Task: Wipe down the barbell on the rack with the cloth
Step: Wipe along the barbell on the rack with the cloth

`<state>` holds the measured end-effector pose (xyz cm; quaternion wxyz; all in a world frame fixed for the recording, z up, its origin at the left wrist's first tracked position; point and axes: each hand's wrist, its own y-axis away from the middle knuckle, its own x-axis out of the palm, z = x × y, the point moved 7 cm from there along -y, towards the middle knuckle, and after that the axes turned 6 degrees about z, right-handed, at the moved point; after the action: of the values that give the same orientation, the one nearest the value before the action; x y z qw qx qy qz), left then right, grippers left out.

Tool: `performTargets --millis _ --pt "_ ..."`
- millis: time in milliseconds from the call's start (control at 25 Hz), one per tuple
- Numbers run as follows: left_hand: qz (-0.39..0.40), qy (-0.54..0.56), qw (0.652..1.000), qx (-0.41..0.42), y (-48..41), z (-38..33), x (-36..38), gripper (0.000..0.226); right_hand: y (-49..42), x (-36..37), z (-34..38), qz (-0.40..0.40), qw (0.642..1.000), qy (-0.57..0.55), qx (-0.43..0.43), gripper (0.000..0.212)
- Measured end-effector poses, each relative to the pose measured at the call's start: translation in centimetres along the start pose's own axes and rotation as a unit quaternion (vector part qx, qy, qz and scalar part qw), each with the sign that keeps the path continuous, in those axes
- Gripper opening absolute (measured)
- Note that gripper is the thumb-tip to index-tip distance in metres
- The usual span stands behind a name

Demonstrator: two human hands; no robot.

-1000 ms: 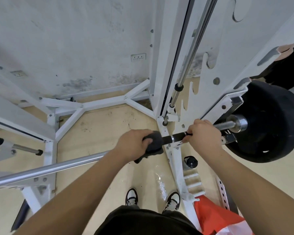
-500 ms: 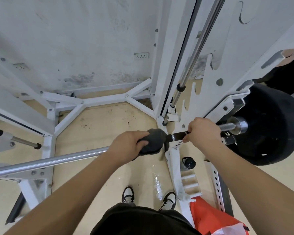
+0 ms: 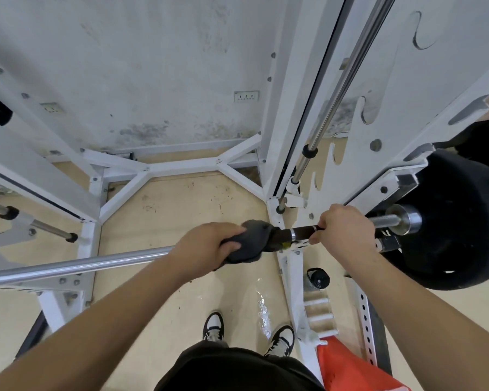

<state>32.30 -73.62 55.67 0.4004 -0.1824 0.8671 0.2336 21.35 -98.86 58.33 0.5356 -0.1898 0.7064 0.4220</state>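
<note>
A steel barbell (image 3: 76, 262) lies across the white rack (image 3: 290, 165), running from the lower left to a black weight plate (image 3: 449, 221) at the right. My left hand (image 3: 206, 245) grips a dark grey cloth (image 3: 251, 244) wrapped round the bar just left of the rack upright. My right hand (image 3: 343, 231) grips the bar's dark section close to the sleeve collar (image 3: 404, 220). Between the two hands a short dark stretch of bar with a metal ring shows.
The rack's white base struts (image 3: 164, 167) cross the wooden floor ahead. A chrome guide rod (image 3: 336, 88) slants up the right upright. A black bottle (image 3: 318, 277) stands by the rack foot, near a wet patch (image 3: 261, 309) and a red object (image 3: 347, 368). My shoes (image 3: 215, 327) are below.
My left hand with the cloth has slid slightly back to the left along the bar. My right hand keeps its grip; the view has shifted a little.
</note>
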Motion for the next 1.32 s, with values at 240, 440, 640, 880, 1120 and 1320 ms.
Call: performTargets --millis 240,440,640,880,1120,1320 --pt "-0.045 -0.099 0.993 -0.054 -0.9 -0.9 -0.7 0.014 -0.1 0.4 -0.6 -0.031 0.999 -0.01 -0.021 0.03" --pt "-0.008 -0.031 0.999 -0.006 -2.6 -3.8 1.2 0.023 1.3 0.9 -1.4 -0.068 0.99 -0.027 -0.117 0.026" --pt "0.016 -0.099 0.994 -0.052 -6.4 -7.1 1.3 0.016 0.1 1.2 -5.0 -0.095 0.987 -0.021 -0.13 0.015" --pt "0.026 0.009 1.0 -0.015 -10.1 -11.7 5.7 0.02 -0.8 1.3 -6.0 -0.118 0.979 -0.063 -0.151 0.01" --pt "-0.037 -0.089 0.986 -0.134 -8.5 -11.0 4.6 0.012 -0.3 1.9 -6.4 -0.141 0.968 -0.089 -0.185 0.011" --pt "-0.22 -0.097 0.971 -0.011 -8.7 -16.1 8.4 0.007 -0.3 1.5 -6.6 -0.14 0.967 -0.077 -0.199 0.006"
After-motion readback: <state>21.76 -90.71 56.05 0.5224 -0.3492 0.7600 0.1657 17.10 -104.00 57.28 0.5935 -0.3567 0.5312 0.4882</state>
